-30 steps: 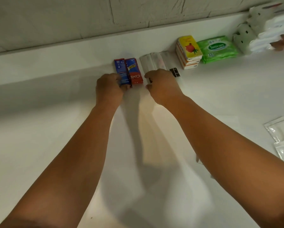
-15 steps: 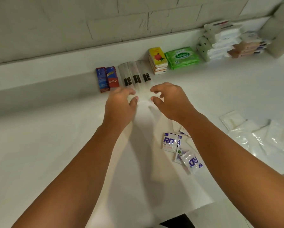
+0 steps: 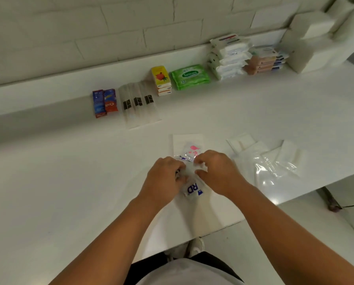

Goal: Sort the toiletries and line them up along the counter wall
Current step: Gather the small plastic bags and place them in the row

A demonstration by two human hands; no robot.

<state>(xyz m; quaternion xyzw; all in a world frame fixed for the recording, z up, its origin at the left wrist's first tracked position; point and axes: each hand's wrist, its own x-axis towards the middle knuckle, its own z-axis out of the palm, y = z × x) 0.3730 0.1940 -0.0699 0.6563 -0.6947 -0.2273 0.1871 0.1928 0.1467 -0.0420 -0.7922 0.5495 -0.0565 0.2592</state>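
Observation:
Along the counter wall lie two toothpaste boxes (image 3: 104, 102), three clear toothbrush packets (image 3: 139, 104), a yellow tissue stack (image 3: 161, 80), a green Sanicare wipes pack (image 3: 189, 77) and stacked white packs (image 3: 229, 56). Near the front edge, my left hand (image 3: 164, 177) and my right hand (image 3: 217, 171) are both curled over a small heap of clear sachets (image 3: 193, 189) with blue "RD" print and one with pink print. Fingers of both hands pinch the sachets; most of the heap is hidden under them.
Clear plastic bags and white flat packets (image 3: 272, 161) lie to the right of my hands. A white paper sheet (image 3: 184, 140) sits under the sachets. Peach-coloured packs (image 3: 262, 64) and a large white block (image 3: 315, 46) stand at the far right. The counter's front edge is close below my wrists.
Both hands left the toothpaste boxes and toothbrush packets at the wall, pulled back toward the front edge and closed over the sachet heap. The view tilted down and back.

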